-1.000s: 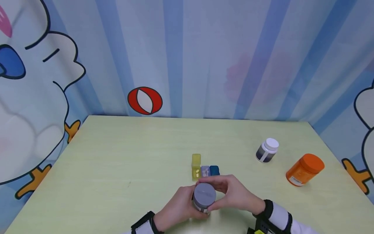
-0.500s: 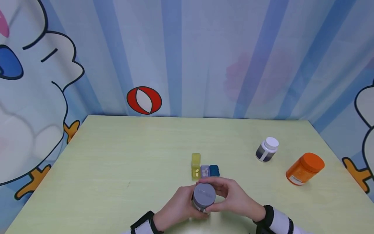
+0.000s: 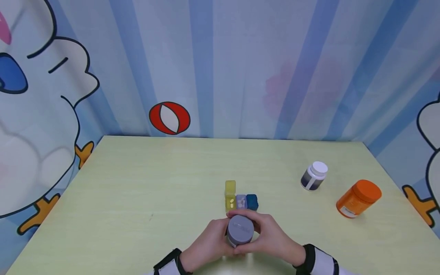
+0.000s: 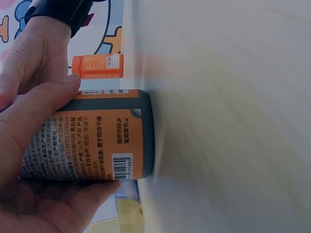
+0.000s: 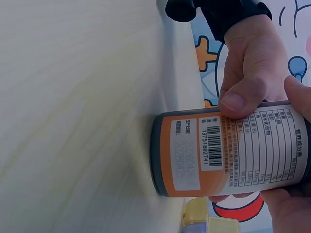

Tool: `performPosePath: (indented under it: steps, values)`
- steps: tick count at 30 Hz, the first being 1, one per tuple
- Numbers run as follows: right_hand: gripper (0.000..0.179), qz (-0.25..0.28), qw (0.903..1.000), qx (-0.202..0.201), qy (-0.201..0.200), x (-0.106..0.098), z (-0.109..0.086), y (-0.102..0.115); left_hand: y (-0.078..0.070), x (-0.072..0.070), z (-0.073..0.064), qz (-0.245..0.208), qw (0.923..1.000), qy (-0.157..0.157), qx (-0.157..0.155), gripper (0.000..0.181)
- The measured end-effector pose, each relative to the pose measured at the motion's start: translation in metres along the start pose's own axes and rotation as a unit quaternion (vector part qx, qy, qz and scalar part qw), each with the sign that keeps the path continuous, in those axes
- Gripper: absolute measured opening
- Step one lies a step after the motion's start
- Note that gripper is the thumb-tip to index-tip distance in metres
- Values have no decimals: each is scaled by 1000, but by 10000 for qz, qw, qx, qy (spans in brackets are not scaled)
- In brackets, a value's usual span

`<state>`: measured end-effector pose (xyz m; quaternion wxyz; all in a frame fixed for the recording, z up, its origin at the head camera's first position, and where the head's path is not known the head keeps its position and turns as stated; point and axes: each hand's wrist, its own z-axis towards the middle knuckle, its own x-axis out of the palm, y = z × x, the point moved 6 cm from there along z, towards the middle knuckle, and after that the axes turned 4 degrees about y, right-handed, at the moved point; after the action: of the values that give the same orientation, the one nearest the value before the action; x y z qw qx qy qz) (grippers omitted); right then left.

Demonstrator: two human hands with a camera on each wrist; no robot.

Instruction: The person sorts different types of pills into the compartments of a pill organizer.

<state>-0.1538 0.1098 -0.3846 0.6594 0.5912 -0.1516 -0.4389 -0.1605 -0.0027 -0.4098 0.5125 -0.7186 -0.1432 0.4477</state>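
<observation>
A dark bottle (image 4: 97,145) with an orange and white label and a grey lid (image 3: 240,229) stands upright close over the table between both hands. My left hand (image 3: 210,240) grips the bottle's body low on its left side, its thumb pressed on the label in the right wrist view. From the right, my right hand (image 3: 271,237) curls its fingers and thumb round the upper part by the lid. Just beyond the hands sits a small pill box (image 3: 230,187); its yellow compartment has its lid raised and pills inside. Pale pills also show in the lilac compartment (image 3: 241,201).
To the right, a white bottle (image 3: 314,176) with a dark label stands near the back. A larger orange jar (image 3: 359,199) is closer to the table's right edge. A printed blue curtain (image 3: 227,68) hangs behind the pale table (image 3: 144,183).
My right hand has shifted its grip a little leftward round the bottle, its thumb moving across the front. My left hand and the pill box stay where they were.
</observation>
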Motion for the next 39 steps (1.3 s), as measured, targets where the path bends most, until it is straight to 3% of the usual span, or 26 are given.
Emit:
performPosePath:
  steps: [10, 15, 19, 25, 31, 39]
  values:
    - [67, 134, 9988, 162, 442, -15, 5, 3, 0, 2, 1, -98, 9997, -99, 200, 52]
    - [59, -327, 9989, 319, -55, -43, 18, 1, 0, 1, 3, -181, 9996, -108, 198, 57]
    - [57, -1150, 9894, 756, -462, -63, 28, -11, 1, 0, 5, -249, 9997, -3, 7, 58]
    - [63, -2055, 9678, 1403, -382, -70, 33, -39, 3, -1, 5, -287, 9995, 41, -114, 60]
    - [58, -2290, 9583, 1703, -137, -66, 32, -55, 1, 0, 2, -115, 9999, -82, 38, 61]
    - [45, -2502, 9506, 1827, -178, -64, 32, -59, 4, 2, 1, -344, 9993, -12, -115, 57]
